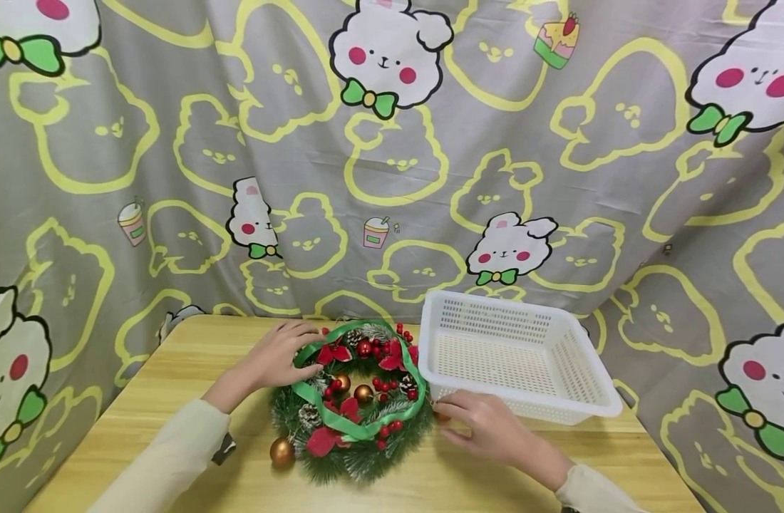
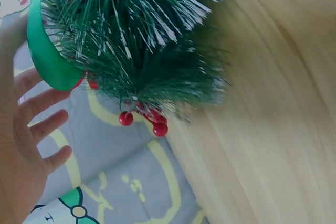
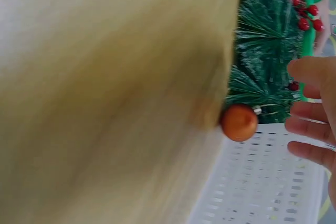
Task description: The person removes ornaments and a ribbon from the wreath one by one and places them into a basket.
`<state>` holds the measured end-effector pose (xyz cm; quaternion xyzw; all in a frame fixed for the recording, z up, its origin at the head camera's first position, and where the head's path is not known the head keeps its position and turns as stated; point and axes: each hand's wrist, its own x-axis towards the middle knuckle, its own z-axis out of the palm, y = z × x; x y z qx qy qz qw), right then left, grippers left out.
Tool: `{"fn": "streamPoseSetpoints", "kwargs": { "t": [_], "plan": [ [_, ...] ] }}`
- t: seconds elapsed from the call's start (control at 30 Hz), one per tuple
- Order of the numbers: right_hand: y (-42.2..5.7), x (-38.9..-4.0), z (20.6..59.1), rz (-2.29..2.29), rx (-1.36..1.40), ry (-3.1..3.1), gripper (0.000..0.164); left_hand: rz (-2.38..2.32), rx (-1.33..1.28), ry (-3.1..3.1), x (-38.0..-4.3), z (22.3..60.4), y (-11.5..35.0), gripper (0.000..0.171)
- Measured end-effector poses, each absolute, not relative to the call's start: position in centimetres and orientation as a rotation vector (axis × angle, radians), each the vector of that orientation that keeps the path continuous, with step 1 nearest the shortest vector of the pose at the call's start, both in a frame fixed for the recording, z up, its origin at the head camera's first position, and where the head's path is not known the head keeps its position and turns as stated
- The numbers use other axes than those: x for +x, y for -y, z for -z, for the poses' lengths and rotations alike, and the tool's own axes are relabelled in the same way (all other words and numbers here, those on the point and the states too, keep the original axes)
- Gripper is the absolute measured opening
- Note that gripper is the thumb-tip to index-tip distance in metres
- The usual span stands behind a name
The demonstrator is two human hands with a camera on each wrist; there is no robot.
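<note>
A green Christmas wreath with red flowers, berries, pinecones and gold balls lies on the table. A loop of green ribbon runs around its top. My left hand is at the wreath's upper left, fingers spread beside the ribbon; whether they touch it I cannot tell. At the wreath's right side, my right hand has its fingers loosely extended and holds nothing. Close to those fingers, an orange ball ornament hangs off the wreath's edge in the right wrist view.
A white perforated plastic basket stands on the table right of the wreath. Another copper-coloured ball rests at the wreath's lower left. Behind the wooden table hangs a grey curtain with a rabbit print.
</note>
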<state>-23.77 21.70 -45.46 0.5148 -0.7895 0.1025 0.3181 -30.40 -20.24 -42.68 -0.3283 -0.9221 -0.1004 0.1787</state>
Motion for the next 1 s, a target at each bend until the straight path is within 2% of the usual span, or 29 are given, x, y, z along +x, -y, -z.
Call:
{"fn": "streamPoseSetpoints", "kwargs": {
  "t": [0.3,1.0],
  "plan": [
    [-22.3,-23.8,46.9,-0.129,1.250,2.187,0.054,0.240,-0.965,2.629,-29.2,42.4,20.5,0.064],
    [-22.0,-24.6,47.8,-0.079,1.214,2.314,0.047,0.102,-1.043,2.519,-29.5,43.3,21.3,0.050]
  ]
}}
